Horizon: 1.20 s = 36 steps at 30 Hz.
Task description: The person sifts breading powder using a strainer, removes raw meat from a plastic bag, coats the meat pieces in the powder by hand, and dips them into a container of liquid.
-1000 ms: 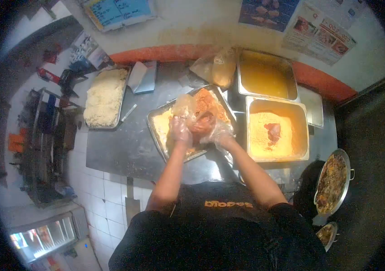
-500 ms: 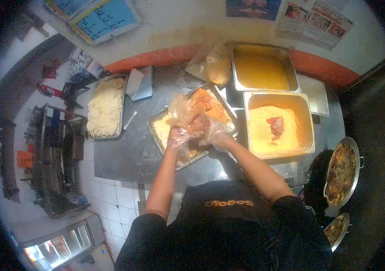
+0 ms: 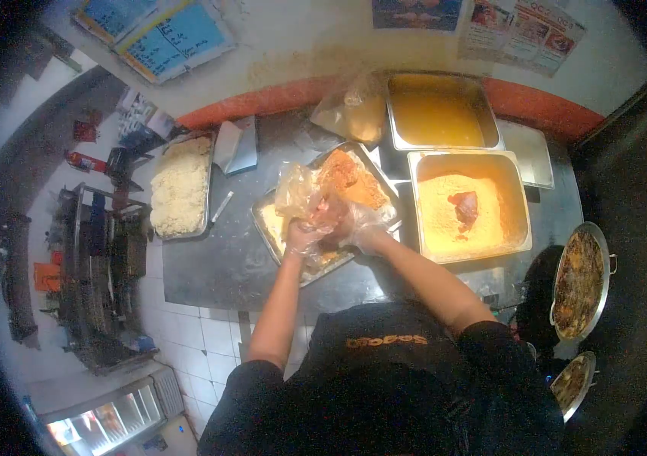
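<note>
Both my hands wear clear plastic gloves and are over a metal tray [image 3: 266, 209] of pale and orange powder. My left hand [image 3: 304, 237] is closed round the lower left side of a piece of raw meat [image 3: 329, 214]. My right hand [image 3: 366, 231] grips the same piece from the right, its fingers partly hidden behind glove plastic. A crumpled clear plastic bag [image 3: 293, 190] stands up just beyond my left hand. Behind the meat, a heap of orange-red coating [image 3: 341, 169] lies in the tray.
On the right, a deep steel pan [image 3: 445, 247] holds yellow flour with a reddish piece of meat [image 3: 465, 207]. Behind it stands a pan of yellow liquid [image 3: 441, 114]. A tray of whitish crumbs [image 3: 180, 186] is at left, near a knife-like tool [image 3: 222, 207]. Round pans [image 3: 582, 285] stand at far right.
The meat shows more fully between my hands now, and my left fingers have shifted down along it. The view has tilted slightly; the trays stay in place.
</note>
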Available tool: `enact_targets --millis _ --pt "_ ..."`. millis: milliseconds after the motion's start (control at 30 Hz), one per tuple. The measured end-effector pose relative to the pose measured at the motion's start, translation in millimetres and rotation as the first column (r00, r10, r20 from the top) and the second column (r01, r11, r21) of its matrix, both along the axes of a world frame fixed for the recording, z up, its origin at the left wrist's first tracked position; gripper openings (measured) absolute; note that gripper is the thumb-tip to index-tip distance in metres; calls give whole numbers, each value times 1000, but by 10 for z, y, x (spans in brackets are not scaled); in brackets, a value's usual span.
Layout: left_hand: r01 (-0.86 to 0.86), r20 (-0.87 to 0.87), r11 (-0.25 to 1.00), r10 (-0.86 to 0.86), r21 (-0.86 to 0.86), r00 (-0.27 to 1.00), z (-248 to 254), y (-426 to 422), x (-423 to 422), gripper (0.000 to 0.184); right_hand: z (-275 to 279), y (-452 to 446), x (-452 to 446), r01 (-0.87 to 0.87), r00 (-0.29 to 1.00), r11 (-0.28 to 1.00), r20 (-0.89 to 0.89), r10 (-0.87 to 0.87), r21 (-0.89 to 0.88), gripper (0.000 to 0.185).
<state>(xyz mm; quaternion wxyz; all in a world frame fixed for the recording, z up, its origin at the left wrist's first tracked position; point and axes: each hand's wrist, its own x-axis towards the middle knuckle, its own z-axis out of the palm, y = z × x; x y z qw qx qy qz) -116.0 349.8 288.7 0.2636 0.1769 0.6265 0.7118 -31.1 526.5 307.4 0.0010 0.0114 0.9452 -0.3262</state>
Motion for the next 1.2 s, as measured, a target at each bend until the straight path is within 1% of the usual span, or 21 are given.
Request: enact_targets --millis 33,100,200,300,367,400,433,533,567,633,667,733,767,867,900,933,1000,1033,1067,1133,1200 --pt "-15 -17 1000 15 -17 1000 -71 -23 -40 33 -297 -50 -75 36 997 950 -47 -53 -311 67" --pt "-73 21 997 72 19 997 -117 -16 -45 32 -271 -105 -96 50 990 805 -78 -118 -592 68" --pt "-144 66 980 136 137 988 12 105 1 31 228 -114 9 119 992 863 15 -129 -491 62" --pt "-153 73 973 142 171 987 342 262 -6 31 64 -78 21 61 980 907 -147 -133 -417 56" --pt "-142 74 983 134 118 988 641 338 26 34 199 -99 75 36 926 997 -378 -10 62 61" --pt "-105 72 977 93 186 993 820 376 57 36 306 -112 105 41 923 997 -385 -14 63 61" --pt "-65 68 966 50 252 996 940 413 70 38 570 -145 146 143 969 956 -161 -188 -256 53" --pt "-23 5 990 22 136 1000 1090 514 1 40 250 -151 192 183 982 955 -9 -190 -234 43" --pt "-13 -1 991 14 134 1000 1252 571 23 40 153 -158 192 158 973 747 -28 -230 -646 45" --pt "36 10 998 -36 44 999 1598 710 85 38 -17 -146 238 77 958 384 -38 -283 -920 48" --pt "50 5 998 -50 46 999 1719 798 115 38 -74 -131 294 56 935 643 -186 -303 -764 46" --pt "117 23 989 -120 90 993 1939 1012 193 40 -198 -79 377 82 897 846 -331 -293 -527 46" --pt "160 -136 962 -193 -223 972 2091 1128 231 36 -259 -67 389 222 899 809 -207 -386 -545 39" --pt "328 -286 858 -454 -396 844 2462 1693 452 36 232 30 802 469 883 661 287 -372 -586 33" --pt "120 -575 863 -425 -491 699 2104 1900 401 46 394 47 907 380 895 257 282 -346 -889 30" --pt "135 -576 864 -432 -484 694 2146 2090 416 46 409 64 947 308 894 49 271 -355 -950 26" --pt "571 -233 471 -867 -673 441 2340 2404 468 48 440 94 1031 106 893 -372 253 -373 -922 18" --pt "488 -201 320 -938 -812 281 2582 2506 613 45 525 152 1071 145 865 -444 331 -377 -884 15" --pt "484 -198 308 -943 -819 266 2591 2555 655 45 562 195 1098 175 834 -517 405 -375 -838 14" --pt "525 14 114 -972 -844 233 2613 2614 696 38 191 310 1118 164 781 93 71 -620 -982 16" --pt "508 -7 52 -996 -860 90 2587 2646 684 38 57 458 1123 205 759 219 14 -650 -954 14"
